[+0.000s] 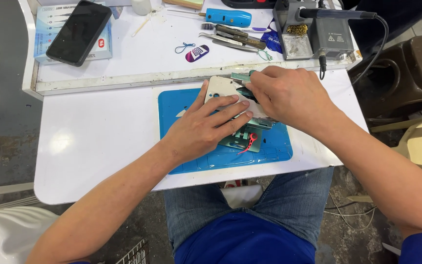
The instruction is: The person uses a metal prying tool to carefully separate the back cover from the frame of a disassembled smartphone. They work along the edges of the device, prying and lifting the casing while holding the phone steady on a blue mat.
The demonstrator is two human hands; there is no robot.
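I see one phone [221, 87], white back up, lying on a green metal jig [242, 139] that sits on the blue mat [274, 146], mid-desk [98, 142]. The phone's long axis runs from the far-left corner down toward near-right, so it lies on a diagonal across the mat. My left hand [206, 124] is flat on it, fingers spread and pointing far-right along that axis, pressing down rather than clamping; that grip is open, palm on the phone back. My right hand [289, 95] is over the phone's far-right end, fingers curled shut; the grip looks closed on a thin green tool [240, 76] whose tip pokes out left of the knuckles along the far edge of the phone, though I can't tell exactly how it's pinched. The right hand is nearer that working edge; the left covers the middle. A red lever [248, 145] on the jig sticks out just below my left fingers. Counts: one phone on the jig, one second phone [78, 32], dark, screen up on a box [42, 24] far left; one blue driver [228, 17]; roughly two or three tweezers [233, 38] in a pile, hard to separate; one solder station [318, 32] far right; one mat, one jig.
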